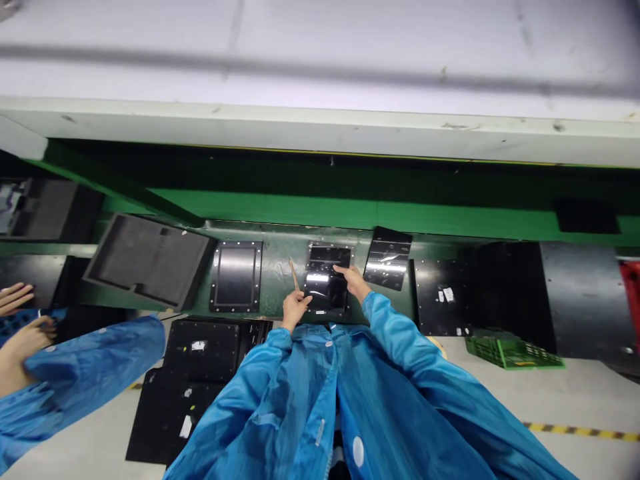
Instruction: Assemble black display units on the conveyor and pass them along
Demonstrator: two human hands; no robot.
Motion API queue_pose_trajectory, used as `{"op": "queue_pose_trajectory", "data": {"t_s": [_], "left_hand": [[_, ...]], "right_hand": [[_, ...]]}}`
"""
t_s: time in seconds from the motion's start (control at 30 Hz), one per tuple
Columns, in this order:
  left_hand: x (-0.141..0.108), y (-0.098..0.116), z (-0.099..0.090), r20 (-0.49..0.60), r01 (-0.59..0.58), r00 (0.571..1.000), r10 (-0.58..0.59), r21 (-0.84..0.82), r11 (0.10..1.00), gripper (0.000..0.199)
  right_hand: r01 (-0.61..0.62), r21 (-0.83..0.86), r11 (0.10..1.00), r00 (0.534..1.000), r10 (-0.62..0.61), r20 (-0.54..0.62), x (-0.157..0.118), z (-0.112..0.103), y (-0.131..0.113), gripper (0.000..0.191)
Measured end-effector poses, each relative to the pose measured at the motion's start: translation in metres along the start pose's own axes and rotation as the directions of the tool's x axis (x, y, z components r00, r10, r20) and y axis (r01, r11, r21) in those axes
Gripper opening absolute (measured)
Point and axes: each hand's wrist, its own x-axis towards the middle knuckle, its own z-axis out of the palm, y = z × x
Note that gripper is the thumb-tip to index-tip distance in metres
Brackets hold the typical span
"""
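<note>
A glossy black panel with a row of fasteners round its rim lies flat on the green bench in front of me. My left hand is at its lower left corner, thumb toward the panel's edge. From the closed fingers a thin tan pointed tool sticks out, pointing away from me; its exact kind is unclear. Over the panel's right side, my right hand reaches in with the index finger stretched out, its tip at the glossy surface. A dark, shiny perforated sheet lies tilted just beyond that hand.
Left on the bench are a framed black panel and a dark foam tray. Black panels are stacked below. A co-worker's hands are at far left. Rightward are another panel and a green crate. A white shelf overhangs.
</note>
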Motion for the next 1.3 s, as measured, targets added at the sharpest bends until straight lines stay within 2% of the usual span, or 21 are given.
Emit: {"op": "queue_pose_trajectory", "data": {"t_s": [0.13,0.23,0.3,0.37,0.43,0.53,0.63,0.7,0.8,0.9,0.97,1.1,1.2,1.3], "left_hand": [[0.003,0.001,0.001,0.011,0.084,0.996,-0.084,-0.207,0.975,0.025],[0.002,0.003,0.002,0.007,0.089,0.996,-0.090,-0.251,0.964,0.022],[-0.001,0.002,0.003,0.011,0.078,0.997,-0.077,-0.235,0.969,0.021],[-0.003,0.001,0.004,0.009,0.063,0.998,-0.063,-0.186,0.980,0.020],[-0.006,-0.001,0.006,0.006,0.057,0.998,-0.057,-0.131,0.990,0.018],[-0.008,-0.002,0.007,0.016,0.055,0.998,-0.054,-0.097,0.994,0.014],[-0.009,0.001,0.005,0.054,0.031,0.998,-0.030,-0.019,0.999,0.012],[-0.008,0.004,0.001,0.061,-0.021,0.998,0.014,0.106,0.994,0.013],[-0.005,0.009,-0.005,0.011,-0.090,0.996,0.092,0.337,0.937,0.020],[-0.004,0.013,-0.012,-0.018,-0.077,0.995,0.097,0.479,0.875,0.025],[-0.003,0.014,-0.017,0.006,-0.068,0.997,0.076,0.532,0.844,0.028],[-0.003,0.014,-0.023,0.108,-0.112,0.992,0.057,0.619,0.778,0.033],[-0.002,0.016,-0.026,0.150,-0.127,0.988,0.039,0.646,0.752,0.034],[0.001,0.021,-0.026,0.203,-0.135,0.979,-0.001,0.658,0.741,0.035]], "right_hand": [[0.063,-0.061,0.996,0.995,-0.067,-0.072,-0.004,0.007,0.004,0.031],[0.151,-0.192,0.970,0.973,-0.180,-0.141,-0.010,0.006,0.009,0.030],[0.190,-0.301,0.935,0.965,-0.234,-0.115,-0.013,0.002,0.010,0.031],[0.211,-0.437,0.875,0.962,-0.265,-0.066,-0.016,-0.004,0.009,0.031],[0.204,-0.600,0.773,0.958,-0.285,-0.042,-0.018,-0.010,0.006,0.029],[0.135,-0.752,0.645,0.947,-0.306,-0.092,-0.022,-0.014,0.003,0.034],[0.061,-0.766,0.640,0.967,-0.227,-0.113,-0.029,-0.015,0.003,0.036],[0.028,-0.782,0.623,0.980,-0.173,-0.102,-0.034,-0.015,0.006,0.032],[-0.019,-0.824,0.566,0.977,-0.165,-0.135,-0.042,-0.019,0.011,0.036],[-0.050,-0.857,0.513,0.979,-0.146,-0.145,-0.052,-0.027,0.018,0.039],[-0.044,-0.883,0.467,0.984,-0.133,-0.120,-0.061,-0.034,0.023,0.043],[-0.061,-0.930,0.362,0.989,-0.106,-0.106,-0.080,-0.050,0.036,0.065],[-0.031,-0.944,0.328,0.997,-0.060,-0.053,-0.090,-0.058,0.048,0.056],[0.017,-0.936,0.352,0.998,-0.069,-0.008,-0.091,-0.065,0.061,0.041]]}}
